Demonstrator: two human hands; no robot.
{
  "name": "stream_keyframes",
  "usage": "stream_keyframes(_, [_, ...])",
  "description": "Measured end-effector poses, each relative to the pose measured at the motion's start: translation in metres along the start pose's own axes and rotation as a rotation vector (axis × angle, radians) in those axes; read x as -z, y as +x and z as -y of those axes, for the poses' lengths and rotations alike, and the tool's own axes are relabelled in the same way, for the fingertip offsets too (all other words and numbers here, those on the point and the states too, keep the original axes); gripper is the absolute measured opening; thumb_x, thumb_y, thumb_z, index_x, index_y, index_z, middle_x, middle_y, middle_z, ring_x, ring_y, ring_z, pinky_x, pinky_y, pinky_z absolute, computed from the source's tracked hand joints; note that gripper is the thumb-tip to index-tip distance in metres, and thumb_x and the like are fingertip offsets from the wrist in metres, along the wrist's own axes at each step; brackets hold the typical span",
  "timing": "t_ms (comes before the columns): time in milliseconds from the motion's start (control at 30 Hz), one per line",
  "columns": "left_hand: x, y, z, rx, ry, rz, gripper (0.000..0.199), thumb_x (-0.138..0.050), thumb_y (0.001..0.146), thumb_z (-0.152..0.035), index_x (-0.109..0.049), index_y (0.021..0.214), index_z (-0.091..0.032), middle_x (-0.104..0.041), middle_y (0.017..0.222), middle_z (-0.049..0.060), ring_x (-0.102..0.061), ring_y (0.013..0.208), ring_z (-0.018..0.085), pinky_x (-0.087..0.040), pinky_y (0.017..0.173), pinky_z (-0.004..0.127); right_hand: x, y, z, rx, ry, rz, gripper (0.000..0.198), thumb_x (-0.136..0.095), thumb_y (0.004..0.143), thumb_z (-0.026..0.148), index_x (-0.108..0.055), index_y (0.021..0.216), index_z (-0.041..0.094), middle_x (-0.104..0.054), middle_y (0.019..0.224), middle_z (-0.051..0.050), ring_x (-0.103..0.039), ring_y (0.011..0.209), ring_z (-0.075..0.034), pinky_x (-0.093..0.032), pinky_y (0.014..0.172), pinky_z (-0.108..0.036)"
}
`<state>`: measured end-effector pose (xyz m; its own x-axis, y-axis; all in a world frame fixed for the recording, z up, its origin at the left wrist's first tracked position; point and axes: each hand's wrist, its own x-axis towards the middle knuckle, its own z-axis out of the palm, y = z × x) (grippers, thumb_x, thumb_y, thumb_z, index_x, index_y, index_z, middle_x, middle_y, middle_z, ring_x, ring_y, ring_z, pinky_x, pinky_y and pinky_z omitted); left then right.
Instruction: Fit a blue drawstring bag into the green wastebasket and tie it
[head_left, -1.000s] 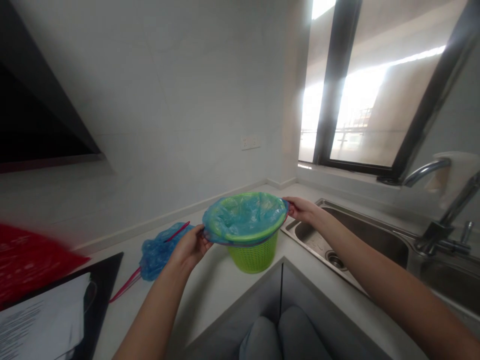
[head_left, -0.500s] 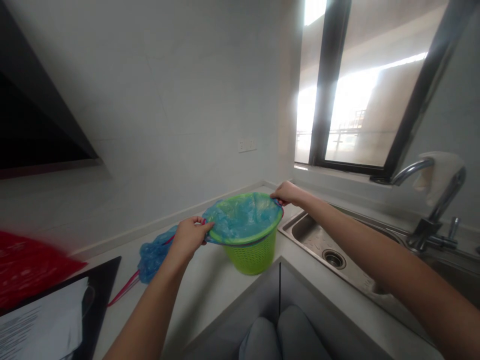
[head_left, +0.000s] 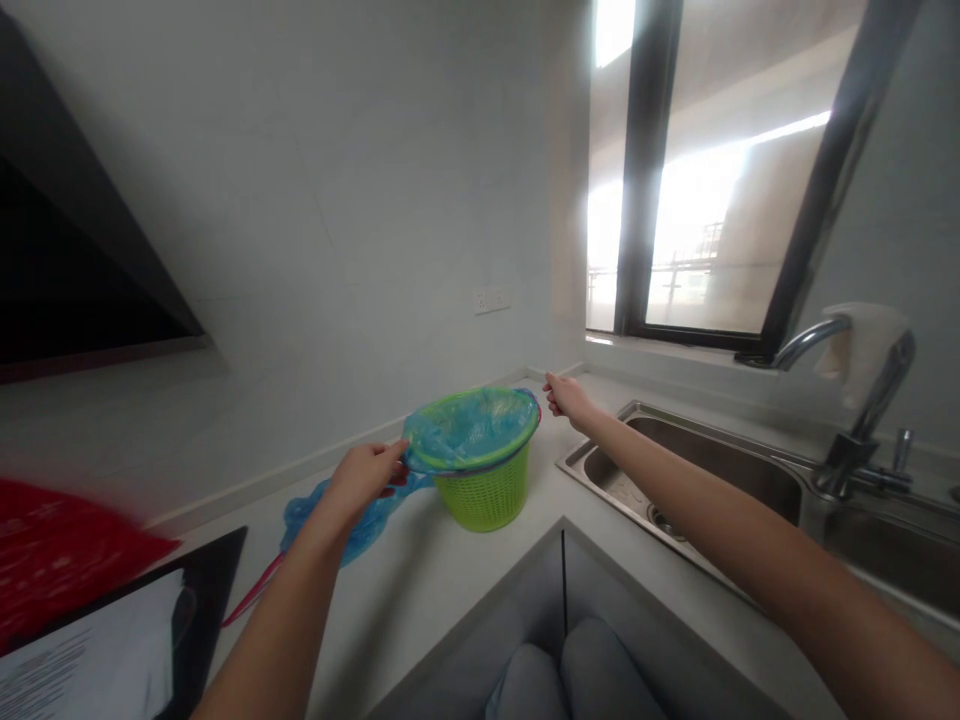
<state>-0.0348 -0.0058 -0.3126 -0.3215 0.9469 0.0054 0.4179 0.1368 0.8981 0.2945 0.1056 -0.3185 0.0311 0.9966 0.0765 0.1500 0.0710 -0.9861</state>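
Note:
A green plastic basket (head_left: 484, 497) with a perforated wall stands on the counter, lined with a translucent blue plastic bag (head_left: 476, 425) folded over its rim. At the basket's left rim, my left hand (head_left: 367, 472) pinches the bag's edge, its fingers partly hidden. My right hand (head_left: 570, 400) is just right of the rim, apart from it, with curled fingers and nothing visible in them. More crumpled blue plastic (head_left: 375, 520) lies on the counter behind my left wrist. A pink strip (head_left: 259, 590) trails from it toward the cooktop.
To the right are a steel sink (head_left: 637, 412) and a tap (head_left: 855, 440) with a cloth (head_left: 862, 345) draped over it. At the left, a red bag (head_left: 75, 550) and papers (head_left: 112, 650) lie by a black cooktop (head_left: 217, 570). A range hood (head_left: 90, 270) juts from the wall.
My right hand has let go of the bag's right edge and come away from the rim. The basket has shifted slightly left, and the loose blue plastic looks more spread out.

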Motion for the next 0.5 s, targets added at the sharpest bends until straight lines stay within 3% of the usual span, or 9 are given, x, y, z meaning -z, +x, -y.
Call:
stream_keyframes(100, [0.016,0.03,-0.006,0.021,0.056,-0.092,0.022,-0.073,0.074,-0.034,-0.065,0.067,-0.015,-0.069,0.075,0.015,-0.063,0.061,0.025,-0.044,0.048,0.028,0.005,-0.03,-0.024,-0.074,0.108,0.003,0.024,-0.054,0.092,0.035,-0.051,0.075,0.019,-0.044,0.053,0.004,-0.038,0.043,-0.008,-0.03,0.042,-0.02])
stream_keyframes(167, [0.021,0.053,-0.015,0.044,0.016,-0.084,0.012,-0.072,0.072,-0.025,-0.065,0.069,-0.015,-0.069,0.077,0.014,-0.062,0.062,0.023,-0.044,0.051,0.027,0.003,-0.057,-0.043,-0.162,0.161,0.074,0.021,-0.048,0.093,0.032,-0.054,0.078,0.017,-0.048,0.056,0.002,-0.042,0.042,-0.009,-0.032,0.041,-0.021])
stream_keyframes(267, [0.014,0.081,-0.028,0.107,-0.057,0.031,0.009,-0.071,0.069,-0.016,-0.066,0.077,-0.016,-0.071,0.083,0.013,-0.065,0.068,0.021,-0.051,0.06,0.027,-0.009,-0.093,-0.065,-0.232,0.24,0.193,0.016,-0.052,0.088,0.03,-0.058,0.085,0.016,-0.056,0.066,-0.001,-0.051,0.046,-0.01,-0.036,0.043,-0.021])
stream_keyframes(333, [0.003,0.091,-0.033,0.197,-0.072,0.13,0.013,-0.073,0.066,-0.013,-0.064,0.075,-0.016,-0.07,0.08,0.013,-0.066,0.066,0.024,-0.053,0.061,0.03,-0.022,-0.108,-0.073,-0.239,0.313,0.236,0.023,-0.053,0.091,0.038,-0.059,0.089,0.016,-0.057,0.071,0.0,-0.055,0.049,-0.01,-0.038,0.044,-0.021])
stream_keyframes(500, [-0.022,0.094,-0.027,0.341,-0.118,0.353,0.022,-0.08,0.065,-0.02,-0.058,0.067,-0.02,-0.066,0.068,0.011,-0.066,0.064,0.03,-0.055,0.06,0.039,-0.05,-0.117,-0.075,-0.206,0.461,0.256,0.033,-0.061,0.088,0.051,-0.057,0.09,0.019,-0.058,0.072,0.001,-0.057,0.05,-0.011,-0.037,0.043,-0.021])
